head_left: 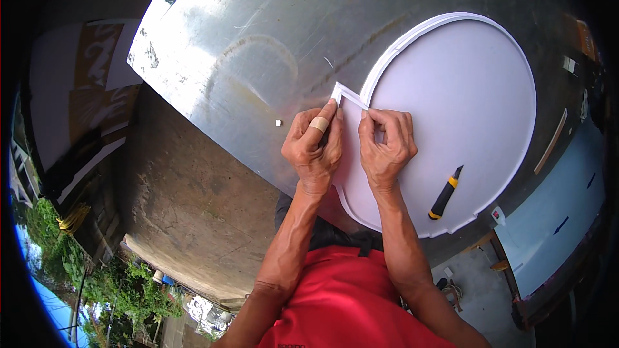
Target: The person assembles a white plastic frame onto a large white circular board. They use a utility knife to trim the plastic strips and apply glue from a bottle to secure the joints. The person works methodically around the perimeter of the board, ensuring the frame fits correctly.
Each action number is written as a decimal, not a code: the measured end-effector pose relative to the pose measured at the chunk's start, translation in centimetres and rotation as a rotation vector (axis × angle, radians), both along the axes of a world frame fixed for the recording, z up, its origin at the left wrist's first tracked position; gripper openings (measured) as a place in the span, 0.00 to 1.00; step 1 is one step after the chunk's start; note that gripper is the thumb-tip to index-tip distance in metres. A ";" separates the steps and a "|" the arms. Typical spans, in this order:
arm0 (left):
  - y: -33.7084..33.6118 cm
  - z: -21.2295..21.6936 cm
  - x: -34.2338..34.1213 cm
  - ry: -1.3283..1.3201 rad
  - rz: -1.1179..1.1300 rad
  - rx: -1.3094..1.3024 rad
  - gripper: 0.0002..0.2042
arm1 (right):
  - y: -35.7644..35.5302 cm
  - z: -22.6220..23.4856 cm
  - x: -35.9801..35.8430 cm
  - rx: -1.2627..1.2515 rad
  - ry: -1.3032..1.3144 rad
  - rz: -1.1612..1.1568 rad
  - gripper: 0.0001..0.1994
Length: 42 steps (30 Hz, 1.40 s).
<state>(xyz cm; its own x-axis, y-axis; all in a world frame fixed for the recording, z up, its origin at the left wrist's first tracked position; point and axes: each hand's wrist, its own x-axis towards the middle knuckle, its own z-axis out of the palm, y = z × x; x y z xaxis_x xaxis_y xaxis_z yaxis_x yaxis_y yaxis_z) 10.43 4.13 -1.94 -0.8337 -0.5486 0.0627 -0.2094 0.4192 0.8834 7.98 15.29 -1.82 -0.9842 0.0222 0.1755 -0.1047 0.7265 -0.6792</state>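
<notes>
A large, rounded white panel (464, 90) lies on the metal tabletop with a thin white strip (351, 95) standing up along its edge. On its left side the strip bends sharply around a squared projection. My left hand (314, 148), a beige bandage round one finger, pinches the strip just below that outer corner. The fingers of my right hand (388, 145) are closed on the strip close to the inner corner, where the projection meets the round part. A black and yellow utility knife (445, 194) rests on the panel, right of my right hand, blade exposed.
The grey metal tabletop (258, 38) carries a small white cube (278, 123) left of my hands. Its left edge drops to a brown floor (193, 187). A light blue sheet (554, 206) lies at the right, and a thin wooden strip (551, 141) sits near the right edge.
</notes>
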 end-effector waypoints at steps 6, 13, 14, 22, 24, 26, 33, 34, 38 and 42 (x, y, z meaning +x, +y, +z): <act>0.0 -0.3 0.1 0.004 0.021 0.038 0.12 | 0.0 -0.2 0.2 0.003 -0.008 0.000 0.09; -0.2 0.0 -0.1 0.000 0.014 0.072 0.09 | -0.1 0.0 0.3 0.019 -0.039 -0.012 0.08; -0.3 0.0 -0.1 0.003 0.004 0.065 0.09 | -0.1 0.0 0.3 0.018 -0.038 -0.008 0.08; -0.2 -0.2 -0.1 0.015 0.004 0.047 0.09 | 0.2 -0.2 0.3 0.008 -0.045 -0.005 0.08; -0.1 -0.5 -0.1 0.027 0.024 0.051 0.09 | 0.2 -0.1 0.2 0.003 -0.046 0.001 0.08; 0.0 -0.4 -0.1 0.025 0.037 0.055 0.09 | 0.2 -0.1 0.1 -0.002 -0.043 0.004 0.08; -0.1 -0.4 0.1 0.006 0.037 0.064 0.09 | 0.3 -0.2 0.1 -0.019 -0.040 0.011 0.08; -0.1 -0.4 0.1 0.002 0.038 0.067 0.09 | 0.3 -0.2 0.1 -0.017 -0.040 0.009 0.08; 0.0 -0.3 0.1 -0.012 0.043 0.082 0.09 | 0.2 0.0 0.0 -0.020 -0.036 0.010 0.08; 0.0 -0.1 0.1 -0.030 0.048 0.112 0.08 | 0.2 -0.1 -0.1 -0.031 -0.036 0.009 0.08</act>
<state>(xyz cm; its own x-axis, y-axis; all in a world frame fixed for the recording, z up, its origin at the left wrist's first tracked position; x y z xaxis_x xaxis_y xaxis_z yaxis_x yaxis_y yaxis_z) 10.49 4.11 -2.05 -0.8070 -0.5900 -0.0258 -0.2535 0.3067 0.9174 7.91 15.45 -1.89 -0.9900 0.0179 0.1396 -0.0866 0.7041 -0.7048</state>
